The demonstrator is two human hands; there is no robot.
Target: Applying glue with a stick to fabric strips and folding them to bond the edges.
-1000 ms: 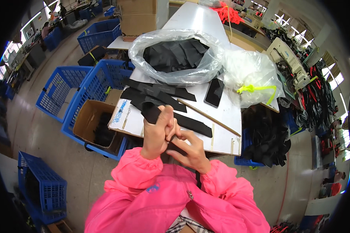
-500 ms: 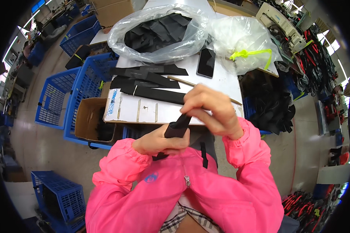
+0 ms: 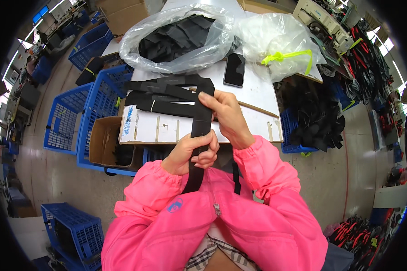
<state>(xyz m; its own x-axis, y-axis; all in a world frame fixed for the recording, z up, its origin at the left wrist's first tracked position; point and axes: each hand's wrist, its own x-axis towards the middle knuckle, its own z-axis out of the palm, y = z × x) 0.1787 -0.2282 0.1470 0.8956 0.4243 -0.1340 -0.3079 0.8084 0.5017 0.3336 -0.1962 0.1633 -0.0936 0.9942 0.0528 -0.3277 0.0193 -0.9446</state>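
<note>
Black strap (image 3: 199, 135) runs up the middle of the frame. Your left hand (image 3: 192, 153) wraps around its lower part, and your right hand (image 3: 226, 115) pinches its top end, above the white table (image 3: 167, 128).

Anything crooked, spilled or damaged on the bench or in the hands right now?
Nothing stands out. Both hands, left hand and right hand, grip a black strap stretched straight. The loose strap pile, phone and plastic bags lie untidy but intact on the table.
</note>
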